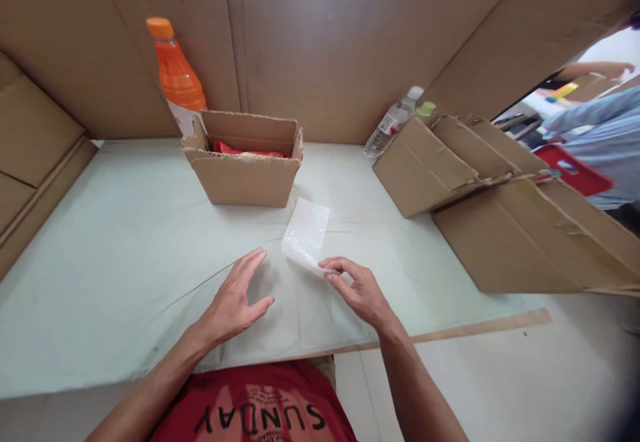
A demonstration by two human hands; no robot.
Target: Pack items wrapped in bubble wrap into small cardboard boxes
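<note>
A small bubble-wrap sheet (pixel 306 234) is pinched at its near corner by the right hand (pixel 357 289), lying at 12 o'clock from that hand on the bench (pixel 100 262). The left hand (pixel 235 299) is held open and empty, just above the bench. The open carton (pixel 245 162) is set at 11 o'clock. With so light a pinch, the sheet could slip or fold over.

1. Orange bottle (pixel 176 72): lower part hidden behind the small open box (pixel 243 162), at 11 o'clock.
2. Red contents (pixel 240 151) of that box: only a top strip shows; kind cannot be told.
3. Clear bottle (pixel 393 124), 1 o'clock: base hidden behind flattened cartons (pixel 500 202).
4. Co-worker (pixel 595 122), 3 o'clock: cut off by the frame edge, blurred.
</note>
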